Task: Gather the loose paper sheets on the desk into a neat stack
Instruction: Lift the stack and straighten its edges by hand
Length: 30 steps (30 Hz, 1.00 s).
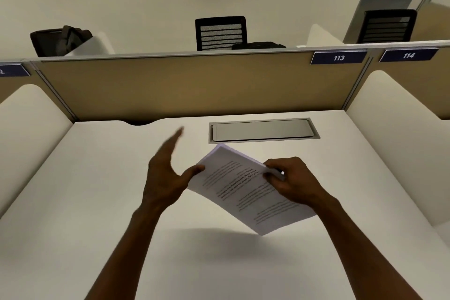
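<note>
**A:** Head view first. Where are the papers?

**B:** The stack of paper sheets (246, 187) is lifted off the white desk (97, 178), just on the near side of the metal cable hatch (264, 130) set into the desktop. The stack is tilted, its far corner pointing toward the hatch, and its shadow falls on the desk nearer the person. Printed lines show on the top sheet.

**A:** Who has hold of it?

**B:** The right hand (292, 178) is clamped on the stack's right edge, fingers curled over the top. The left hand (165, 173) is spread wide, fingers apart and stretched toward the hatch's left end, blurred; only its thumb touches the stack's left edge.

**A:** Anything beyond the hatch?

**B:** A tan partition (182, 85) rises directly behind it, carrying a blue plate reading 113 (339, 57). Above the partition, a black mesh chair (221, 33) stands roughly in line with the hatch, and a dark bag (59, 40) sits well to its left.
</note>
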Available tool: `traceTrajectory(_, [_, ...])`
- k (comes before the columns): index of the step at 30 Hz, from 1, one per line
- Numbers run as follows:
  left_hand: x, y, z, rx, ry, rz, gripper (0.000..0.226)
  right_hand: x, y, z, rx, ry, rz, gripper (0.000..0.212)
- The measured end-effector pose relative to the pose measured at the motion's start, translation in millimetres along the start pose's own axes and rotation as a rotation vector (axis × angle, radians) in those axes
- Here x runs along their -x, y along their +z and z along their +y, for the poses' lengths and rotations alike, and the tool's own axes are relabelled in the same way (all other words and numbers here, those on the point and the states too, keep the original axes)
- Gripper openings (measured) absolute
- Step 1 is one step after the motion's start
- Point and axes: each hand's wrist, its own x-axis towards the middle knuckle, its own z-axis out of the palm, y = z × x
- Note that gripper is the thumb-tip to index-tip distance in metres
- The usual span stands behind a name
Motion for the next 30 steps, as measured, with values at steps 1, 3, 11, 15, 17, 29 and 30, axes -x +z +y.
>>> traceTrajectory(1, [-5.1,-2.2,6.1,0.020,0.054,-0.104,0.071,-2.8,-3.2,-3.9,0.044,-0.008,-0.017,0.015])
traceTrajectory(3, [-10.2,-1.0,14.5,0.025,0.132,-0.224,0.049,-8.0,-7.1,-10.2,0.125,-0.025,-0.051,0.014])
traceTrajectory(11, [-9.3,1.6,35.7,-0.113,0.402,-0.190,0.075,-9.6,-9.5,-18.6,0.394,-0.067,-0.083,0.018])
traceTrajectory(15, [-9.6,16.9,43.5,-0.535,0.675,-0.283,0.064,-13.1,-3.4,-23.4,0.457,-0.095,-0.134,0.020])
traceTrajectory(17, [-7.9,26.5,38.6,-0.592,0.699,-0.310,0.055,-16.4,0.8,-27.2,0.471,-0.101,-0.162,0.020])
traceTrajectory(29, [9.3,29.0,-12.4,-0.442,0.389,-0.233,0.018,13.0,6.1,1.7,0.453,0.071,-0.171,0.021])
traceTrajectory(30, [10.0,29.3,-15.5,-0.438,0.386,-0.227,0.021,14.9,6.3,2.7,0.460,0.063,-0.151,0.021])
